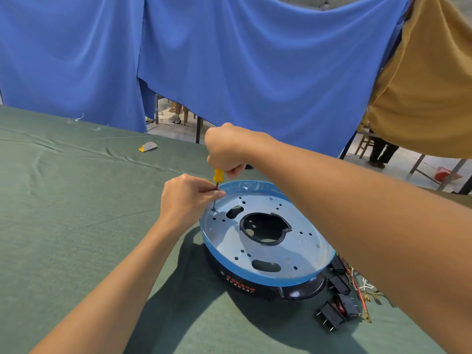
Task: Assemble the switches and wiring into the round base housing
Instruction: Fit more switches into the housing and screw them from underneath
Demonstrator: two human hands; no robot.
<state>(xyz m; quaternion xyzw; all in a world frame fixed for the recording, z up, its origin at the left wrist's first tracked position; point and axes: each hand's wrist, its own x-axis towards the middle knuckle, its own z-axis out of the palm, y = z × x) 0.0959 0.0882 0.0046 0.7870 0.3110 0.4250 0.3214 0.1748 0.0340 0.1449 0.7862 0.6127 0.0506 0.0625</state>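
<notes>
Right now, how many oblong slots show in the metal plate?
2. Far-left slot by the screwdriver tip; near-edge slot. The right forearm may hide more.

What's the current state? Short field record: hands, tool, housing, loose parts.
left hand: pinches the screwdriver shaft just above the plate
right hand: grips the yellow handle from above
screwdriver: near upright, tip at a hole by the plate's left edge
housing: round, black, blue rim, on the green table
switches: black, loose, right of the housing
wires: beside the switches, partly hidden by the right arm
</notes>
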